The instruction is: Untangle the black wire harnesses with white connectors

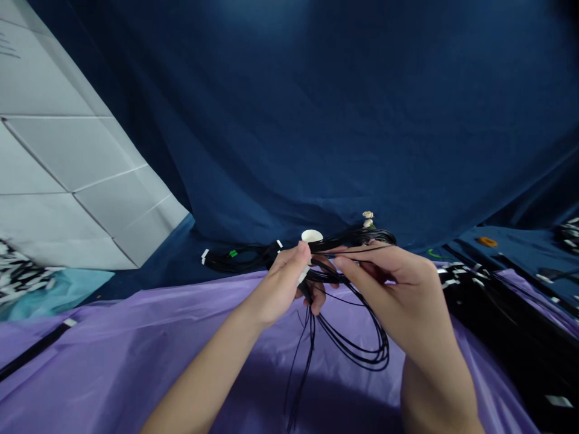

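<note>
A looped bundle of thin black cable [377,334] hangs between my hands, its lower loops and loose ends drooping over the purple cloth. My left hand [284,280] is closed around the bundle, with fingertips showing beneath it. A small white piece, perhaps a label, shows beside my left fingers. On the right, my right hand [400,274] pinches a strand of the same cable between thumb and fingers, and its other fingers are partly hidden. Just behind my left thumb stands a round white object [312,235], like a cup or roll.
Purple cloth [181,337] covers the near surface, and a dark blue curtain [339,120] hangs behind. Black cables with white tags [239,258] lie left of my hands. More tagged black cables [497,307] are piled at right, near an orange ring [487,242]. Small white flowers [368,218] stand behind.
</note>
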A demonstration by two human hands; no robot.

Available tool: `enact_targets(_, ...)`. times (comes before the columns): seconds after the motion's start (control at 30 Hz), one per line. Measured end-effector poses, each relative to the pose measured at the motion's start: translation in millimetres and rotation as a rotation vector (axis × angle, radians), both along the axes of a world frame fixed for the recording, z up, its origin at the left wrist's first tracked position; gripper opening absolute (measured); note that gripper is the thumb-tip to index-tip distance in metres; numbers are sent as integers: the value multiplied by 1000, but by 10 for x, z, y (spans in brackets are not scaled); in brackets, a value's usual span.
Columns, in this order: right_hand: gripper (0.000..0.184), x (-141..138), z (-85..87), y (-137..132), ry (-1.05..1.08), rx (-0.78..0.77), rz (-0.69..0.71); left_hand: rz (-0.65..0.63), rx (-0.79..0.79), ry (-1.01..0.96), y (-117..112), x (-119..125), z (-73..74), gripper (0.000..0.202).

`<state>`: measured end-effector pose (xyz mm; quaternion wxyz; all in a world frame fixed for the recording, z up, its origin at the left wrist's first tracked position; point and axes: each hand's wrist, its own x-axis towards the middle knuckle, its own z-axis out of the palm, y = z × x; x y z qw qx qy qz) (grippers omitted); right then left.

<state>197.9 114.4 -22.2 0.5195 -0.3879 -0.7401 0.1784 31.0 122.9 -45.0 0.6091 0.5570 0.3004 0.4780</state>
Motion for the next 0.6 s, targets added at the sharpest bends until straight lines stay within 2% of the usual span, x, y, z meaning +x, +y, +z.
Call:
enact_targets(0.13, 10, -28, 7, 9, 46, 43, 27, -16, -25, 43, 0, -13, 10, 60)
enact_targets(0.37, 11, -36, 11, -14, -1, 58, -50, -47, -46, 33, 27, -27, -12, 55)
enact_targets(0.6, 11, -57, 1, -26, 0, 74, -43, -35, -50, 34, 3, -18, 22, 56)
